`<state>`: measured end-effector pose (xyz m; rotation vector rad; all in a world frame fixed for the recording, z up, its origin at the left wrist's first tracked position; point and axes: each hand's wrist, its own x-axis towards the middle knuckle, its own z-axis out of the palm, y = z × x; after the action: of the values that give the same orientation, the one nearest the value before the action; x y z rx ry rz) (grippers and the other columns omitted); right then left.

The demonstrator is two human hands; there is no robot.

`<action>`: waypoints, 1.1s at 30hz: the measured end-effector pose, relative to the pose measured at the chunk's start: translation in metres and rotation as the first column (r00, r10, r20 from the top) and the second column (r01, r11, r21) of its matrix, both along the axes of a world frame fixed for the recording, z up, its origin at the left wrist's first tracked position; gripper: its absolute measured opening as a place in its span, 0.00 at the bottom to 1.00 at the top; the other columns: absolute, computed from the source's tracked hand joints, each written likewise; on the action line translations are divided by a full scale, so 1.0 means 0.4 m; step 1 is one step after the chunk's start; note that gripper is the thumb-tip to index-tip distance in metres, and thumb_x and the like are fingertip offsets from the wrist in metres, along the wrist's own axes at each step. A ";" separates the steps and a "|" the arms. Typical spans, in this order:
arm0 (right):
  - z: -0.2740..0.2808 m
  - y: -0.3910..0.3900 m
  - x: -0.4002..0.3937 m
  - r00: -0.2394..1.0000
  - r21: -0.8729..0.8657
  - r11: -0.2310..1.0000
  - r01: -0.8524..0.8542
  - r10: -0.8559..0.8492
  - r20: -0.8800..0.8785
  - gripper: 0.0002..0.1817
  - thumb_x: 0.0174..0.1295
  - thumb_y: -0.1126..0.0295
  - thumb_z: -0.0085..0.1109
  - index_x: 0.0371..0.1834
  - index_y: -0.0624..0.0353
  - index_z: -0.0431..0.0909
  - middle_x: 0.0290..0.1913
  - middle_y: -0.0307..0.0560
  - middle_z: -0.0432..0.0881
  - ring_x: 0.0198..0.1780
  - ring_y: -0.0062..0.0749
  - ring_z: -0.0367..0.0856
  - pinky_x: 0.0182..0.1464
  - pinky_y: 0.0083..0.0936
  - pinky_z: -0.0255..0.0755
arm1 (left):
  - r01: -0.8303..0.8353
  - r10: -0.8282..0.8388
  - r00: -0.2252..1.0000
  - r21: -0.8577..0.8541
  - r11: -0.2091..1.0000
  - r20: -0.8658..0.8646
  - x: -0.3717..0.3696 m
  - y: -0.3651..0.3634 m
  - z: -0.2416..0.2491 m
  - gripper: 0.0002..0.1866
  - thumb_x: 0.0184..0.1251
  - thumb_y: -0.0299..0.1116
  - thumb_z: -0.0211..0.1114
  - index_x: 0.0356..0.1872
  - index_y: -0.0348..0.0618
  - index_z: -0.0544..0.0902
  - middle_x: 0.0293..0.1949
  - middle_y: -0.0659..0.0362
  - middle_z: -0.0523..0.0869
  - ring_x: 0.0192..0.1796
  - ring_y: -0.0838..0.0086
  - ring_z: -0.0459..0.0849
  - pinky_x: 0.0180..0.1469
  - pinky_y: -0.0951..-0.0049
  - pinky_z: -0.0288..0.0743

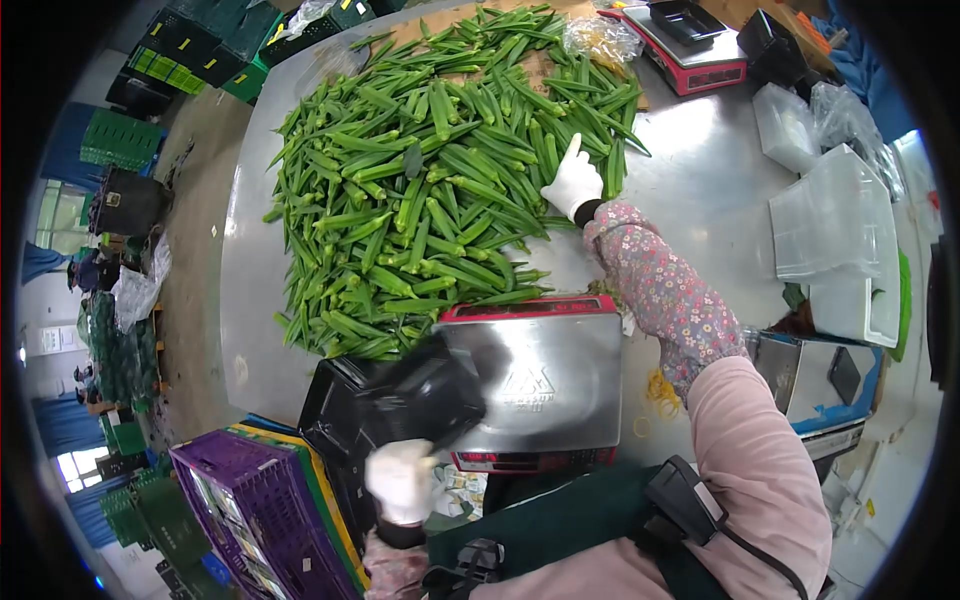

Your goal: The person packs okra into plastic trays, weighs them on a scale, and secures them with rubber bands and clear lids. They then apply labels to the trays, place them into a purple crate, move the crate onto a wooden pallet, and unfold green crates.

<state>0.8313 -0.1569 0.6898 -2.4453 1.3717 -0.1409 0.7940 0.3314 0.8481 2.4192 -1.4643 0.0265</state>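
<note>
A large heap of green okra point(430, 200) covers much of the metal table. My right hand point(574, 182), in a white glove, rests at the right edge of the heap. One finger of it stretches out over the pods, and nothing shows in its grip. My left hand point(400, 482), also gloved and smeared by motion, holds a black plastic tray point(425, 390) by its near end. That tray is tilted and blurred, between a stack of black trays point(330, 400) and the weighing scale point(540, 385). The scale's steel plate carries nothing.
Purple crates point(255, 510) stand at the lower left. A second red scale point(690, 50) with a black tray on it is at the back right. Clear plastic bins point(835, 225) line the right side. Yellow rubber bands point(660, 393) lie right of the near scale.
</note>
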 end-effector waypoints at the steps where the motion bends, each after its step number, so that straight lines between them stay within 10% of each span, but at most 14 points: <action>1: 0.004 -0.003 -0.006 1.000 0.000 1.000 -0.001 0.001 0.001 0.66 0.41 0.54 0.78 0.77 0.70 0.41 0.50 0.57 0.75 0.47 0.48 0.81 0.49 0.39 0.78 | 0.096 -0.098 0.994 -0.052 0.994 -0.042 -0.026 -0.032 -0.032 0.11 0.57 0.34 0.70 0.41 0.46 0.83 0.38 0.59 0.86 0.42 0.64 0.84 0.47 0.63 0.76; 6: -0.034 -0.071 -0.071 0.945 0.217 0.967 -0.135 0.059 0.323 0.64 0.43 0.57 0.76 0.77 0.72 0.41 0.61 0.69 0.71 0.56 0.49 0.80 0.59 0.34 0.75 | 0.311 -0.321 0.943 -0.107 0.944 -0.086 -0.125 -0.140 -0.115 0.18 0.51 0.34 0.74 0.45 0.46 0.82 0.42 0.61 0.86 0.48 0.68 0.84 0.54 0.64 0.77; 7: -0.039 -0.084 -0.095 0.824 0.366 0.904 -0.222 -0.027 0.565 0.55 0.45 0.59 0.74 0.75 0.71 0.53 0.59 0.63 0.76 0.53 0.41 0.81 0.58 0.30 0.74 | 0.304 -0.321 0.938 -0.131 0.944 -0.130 -0.130 -0.153 -0.098 0.17 0.52 0.32 0.74 0.44 0.43 0.83 0.42 0.58 0.87 0.48 0.65 0.85 0.54 0.64 0.78; 10: 0.136 -0.044 -0.197 0.627 0.780 0.382 -0.496 -0.464 0.626 0.27 0.53 0.63 0.69 0.56 0.63 0.74 0.43 0.41 0.82 0.42 0.28 0.80 0.47 0.26 0.75 | 0.234 -0.279 0.926 -0.197 0.952 -0.252 -0.126 -0.157 -0.107 0.15 0.52 0.29 0.72 0.43 0.40 0.83 0.41 0.54 0.87 0.47 0.61 0.86 0.52 0.61 0.79; 12: 0.092 -0.051 -0.237 0.570 0.807 0.304 -0.507 -0.584 0.578 0.21 0.56 0.66 0.65 0.52 0.61 0.74 0.40 0.42 0.80 0.39 0.28 0.79 0.41 0.26 0.75 | 0.120 -0.188 0.948 -0.259 0.958 -0.257 -0.124 -0.172 -0.091 0.14 0.51 0.22 0.67 0.42 0.37 0.84 0.41 0.51 0.87 0.46 0.56 0.87 0.51 0.60 0.79; 14: 0.094 -0.020 -0.272 0.367 0.653 -0.027 -0.757 -0.845 0.390 0.20 0.58 0.67 0.62 0.53 0.62 0.74 0.43 0.46 0.80 0.39 0.30 0.78 0.39 0.23 0.74 | -0.002 -0.087 0.961 -0.323 0.946 -0.261 -0.123 -0.170 -0.110 0.15 0.53 0.21 0.67 0.45 0.38 0.83 0.45 0.51 0.87 0.49 0.57 0.85 0.54 0.60 0.78; 19: 0.111 0.036 -0.273 0.331 0.333 -0.189 -0.924 -0.832 0.446 0.46 0.51 0.62 0.63 0.74 0.69 0.56 0.59 0.50 0.73 0.38 0.23 0.67 0.38 0.18 0.68 | -0.203 0.127 0.962 -0.323 0.925 -0.242 -0.130 -0.169 -0.125 0.18 0.52 0.17 0.64 0.47 0.38 0.84 0.50 0.51 0.85 0.55 0.56 0.82 0.61 0.60 0.73; 26: 0.131 0.069 -0.206 0.380 0.183 -0.333 -0.925 -0.825 0.418 0.43 0.54 0.62 0.60 0.73 0.68 0.58 0.64 0.51 0.72 0.45 0.29 0.73 0.48 0.23 0.71 | -0.318 0.208 0.925 -0.346 0.883 -0.319 -0.132 -0.176 -0.115 0.16 0.57 0.15 0.60 0.46 0.38 0.86 0.51 0.53 0.85 0.59 0.58 0.80 0.65 0.63 0.70; 28: 0.160 0.087 -0.191 0.413 0.488 -0.202 -0.849 -0.830 0.375 0.40 0.57 0.59 0.56 0.73 0.66 0.60 0.71 0.54 0.68 0.60 0.43 0.75 0.61 0.34 0.71 | -0.318 0.206 0.923 -0.344 0.884 -0.324 -0.134 -0.172 -0.115 0.16 0.57 0.14 0.60 0.46 0.38 0.86 0.51 0.53 0.85 0.59 0.58 0.80 0.65 0.63 0.70; 33: 0.102 0.087 -0.176 0.454 0.419 -0.286 -0.862 -0.804 0.384 0.42 0.56 0.55 0.53 0.75 0.61 0.58 0.76 0.57 0.60 0.73 0.54 0.64 0.73 0.54 0.58 | -0.330 0.214 0.920 -0.357 0.874 -0.327 -0.135 -0.163 -0.118 0.16 0.57 0.14 0.59 0.45 0.38 0.86 0.51 0.53 0.85 0.59 0.58 0.80 0.65 0.63 0.69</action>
<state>0.7608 -0.1221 0.7306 -0.2343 0.1053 -0.1360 0.7400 0.2662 0.8009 2.1581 -0.8772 0.0473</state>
